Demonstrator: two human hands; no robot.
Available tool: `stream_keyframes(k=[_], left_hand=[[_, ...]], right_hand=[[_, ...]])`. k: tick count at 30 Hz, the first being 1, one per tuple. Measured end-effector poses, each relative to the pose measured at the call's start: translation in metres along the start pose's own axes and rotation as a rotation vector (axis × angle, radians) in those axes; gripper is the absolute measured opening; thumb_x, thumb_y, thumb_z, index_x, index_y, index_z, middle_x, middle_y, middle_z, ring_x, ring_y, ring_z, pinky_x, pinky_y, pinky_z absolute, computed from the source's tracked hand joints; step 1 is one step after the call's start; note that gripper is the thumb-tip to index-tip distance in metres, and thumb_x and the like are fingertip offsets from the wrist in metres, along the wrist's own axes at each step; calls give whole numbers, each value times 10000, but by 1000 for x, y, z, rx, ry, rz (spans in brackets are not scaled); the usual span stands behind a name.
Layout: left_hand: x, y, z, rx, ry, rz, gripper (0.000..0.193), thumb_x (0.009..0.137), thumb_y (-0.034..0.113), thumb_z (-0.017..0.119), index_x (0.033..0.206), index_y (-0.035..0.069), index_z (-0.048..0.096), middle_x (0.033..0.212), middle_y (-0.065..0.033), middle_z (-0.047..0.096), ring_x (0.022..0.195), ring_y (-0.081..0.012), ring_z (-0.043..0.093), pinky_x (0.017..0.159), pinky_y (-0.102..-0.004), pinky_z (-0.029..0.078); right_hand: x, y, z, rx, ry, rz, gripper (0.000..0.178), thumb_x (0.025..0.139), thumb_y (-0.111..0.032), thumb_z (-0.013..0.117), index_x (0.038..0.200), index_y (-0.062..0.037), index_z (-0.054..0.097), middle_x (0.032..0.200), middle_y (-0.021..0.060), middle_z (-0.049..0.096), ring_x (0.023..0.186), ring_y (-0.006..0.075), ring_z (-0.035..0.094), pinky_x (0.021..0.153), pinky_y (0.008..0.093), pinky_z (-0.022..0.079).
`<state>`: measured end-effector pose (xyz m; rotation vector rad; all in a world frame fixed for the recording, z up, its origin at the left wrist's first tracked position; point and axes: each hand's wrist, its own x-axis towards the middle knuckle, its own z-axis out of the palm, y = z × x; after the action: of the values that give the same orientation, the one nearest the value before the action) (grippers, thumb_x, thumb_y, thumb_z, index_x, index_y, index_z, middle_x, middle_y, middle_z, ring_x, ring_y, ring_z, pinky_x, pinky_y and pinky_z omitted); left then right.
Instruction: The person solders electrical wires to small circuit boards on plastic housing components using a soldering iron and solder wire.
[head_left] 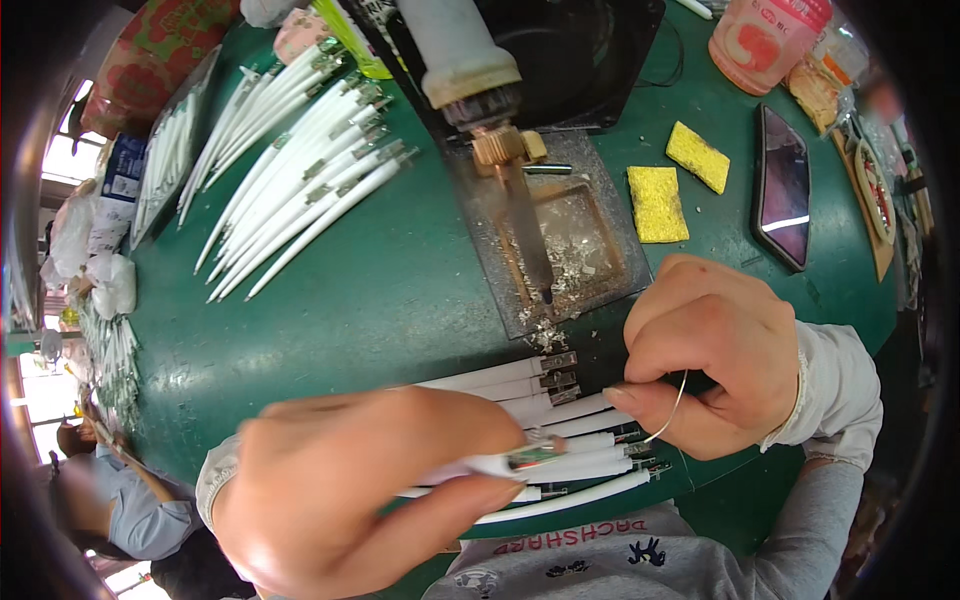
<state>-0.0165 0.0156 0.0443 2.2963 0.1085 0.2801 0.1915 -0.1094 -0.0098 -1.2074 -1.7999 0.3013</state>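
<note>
Noted at 7 o'clock, nearest, left hand (370, 480) pinching white stick (492, 465) (circuitry exposed at its end); logged apart from it, toward 4 o'clock, right hand (715, 355) clamped on thin wire (678, 406). Recorded row of similar sticks (595, 467) at 5 o'clock, then yellow sponges (657, 205) at 2, soldering iron (527, 225) at 12, stick pile (300, 185) at 10.
</note>
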Motion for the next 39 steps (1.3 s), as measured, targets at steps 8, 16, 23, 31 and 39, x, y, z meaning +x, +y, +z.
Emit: stream_keyframes(k=[8, 16, 23, 31, 39], left_hand=[[1, -1, -25, -459, 589, 3, 302, 989, 180, 248, 1149, -17, 412, 941, -167, 538, 684, -172, 571, 608, -202, 467], [-4, -9, -39, -592, 728, -74, 279, 968, 172, 364, 1167, -14, 424, 1070, -146, 518, 811, -198, 617, 634, -231, 561], [2, -13, -30, -652, 768, -15, 290, 971, 173, 338, 1163, -29, 421, 1038, -189, 539, 817, -249, 634, 610, -243, 557], [6, -13, -22, -686, 881, -21, 263, 982, 190, 308, 1112, -12, 416, 929, -157, 535, 770, -245, 621, 512, -235, 486], [8, -18, -20, -743, 801, 45, 259, 990, 205, 278, 1087, -5, 394, 933, -136, 485, 768, -233, 589, 502, -217, 486]], right_hand=[[-4, -19, 0, 271, -227, 236, 174, 728, -77, 652, 877, -49, 568, 653, 56, 514, 543, 205, 520, 476, 312, 404], [-7, -25, 6, 453, -340, 347, 169, 764, -121, 647, 894, -53, 563, 619, 60, 508, 521, 214, 521, 471, 322, 403], [-10, -25, 9, 467, -213, 420, 96, 765, -83, 632, 838, -54, 578, 667, 79, 566, 563, 228, 563, 486, 317, 426], [-12, -22, 6, 237, -40, 243, 85, 740, -10, 612, 809, -46, 577, 677, 75, 569, 584, 261, 565, 489, 325, 434], [-11, -22, 2, 372, -62, 308, 72, 749, -18, 613, 807, -48, 583, 640, 71, 557, 533, 223, 553, 465, 304, 415]])
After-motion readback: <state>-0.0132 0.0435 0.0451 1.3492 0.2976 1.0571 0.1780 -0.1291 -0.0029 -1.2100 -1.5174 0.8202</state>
